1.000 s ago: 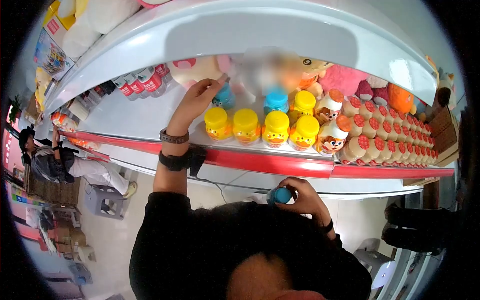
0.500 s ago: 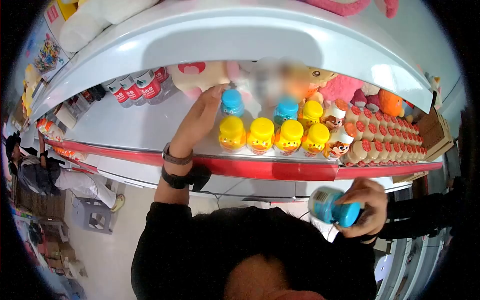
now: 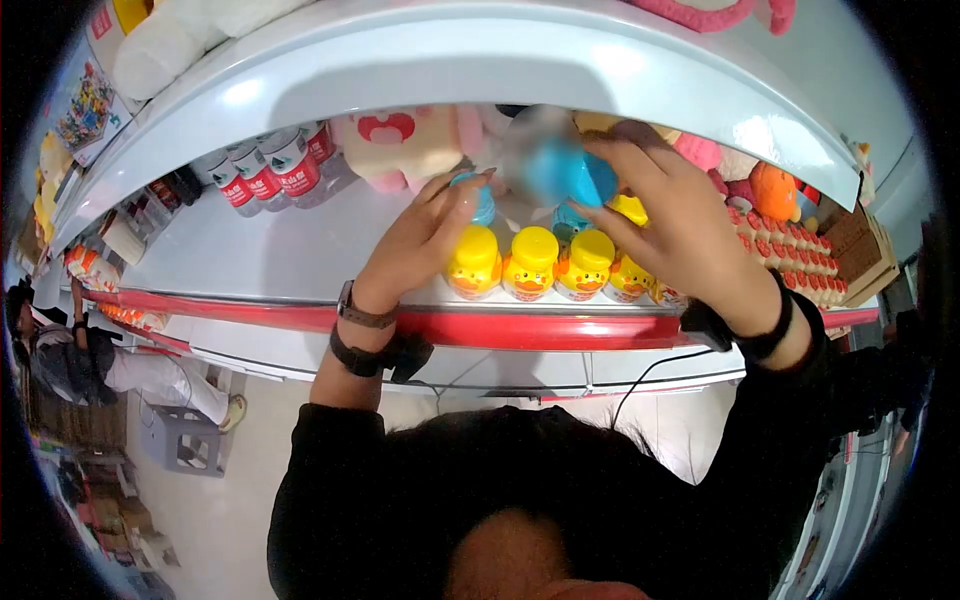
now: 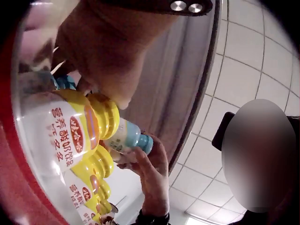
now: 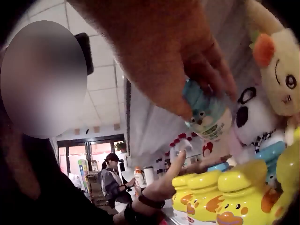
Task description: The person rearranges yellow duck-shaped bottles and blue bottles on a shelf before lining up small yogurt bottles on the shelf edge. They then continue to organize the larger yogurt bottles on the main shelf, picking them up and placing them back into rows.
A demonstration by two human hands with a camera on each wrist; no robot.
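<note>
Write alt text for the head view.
A person's right hand holds a blue-capped bottle over a shelf; the left hand is at another bottle, behind yellow duck-faced bottles. Plush toys sit behind, water bottles to the left.

From above, in the head view, we look down on the shelf [image 3: 250, 250]; each wrist view looks along it up close, and all three share the raised blue bottle [image 5: 210, 115]
</note>
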